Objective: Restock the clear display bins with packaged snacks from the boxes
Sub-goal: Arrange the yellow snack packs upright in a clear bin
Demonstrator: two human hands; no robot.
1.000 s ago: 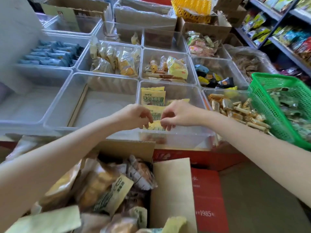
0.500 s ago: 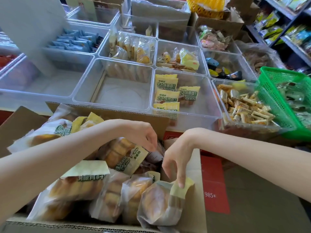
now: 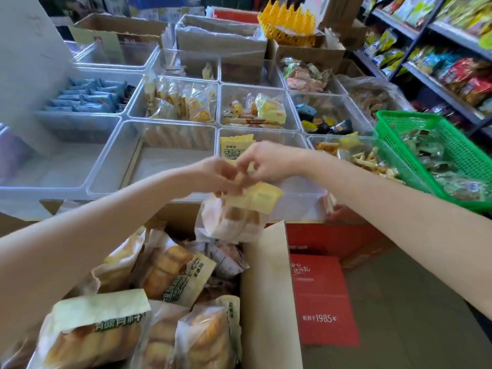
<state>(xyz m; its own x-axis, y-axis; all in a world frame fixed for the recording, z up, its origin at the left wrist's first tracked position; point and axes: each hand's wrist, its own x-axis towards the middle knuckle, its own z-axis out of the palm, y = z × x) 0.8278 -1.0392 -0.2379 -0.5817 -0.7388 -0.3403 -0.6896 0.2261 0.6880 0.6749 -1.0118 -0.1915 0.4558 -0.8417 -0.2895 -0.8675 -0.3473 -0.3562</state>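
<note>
Both hands are on one translucent snack packet with a yellow top strip (image 3: 234, 217): left hand (image 3: 215, 177) and right hand (image 3: 263, 162) pinch its top edge, dangling it over the near rim of the clear plastic bin (image 3: 306, 194), above the open cardboard box (image 3: 269, 288).

Dark metal shelving (image 3: 436, 83), packed with bright packets, rises along the right side under soft, even light. A grey floor (image 3: 399, 302) spreads below the shelving, and a pale wall panel (image 3: 29, 65) stands opposite it, far left.
</note>
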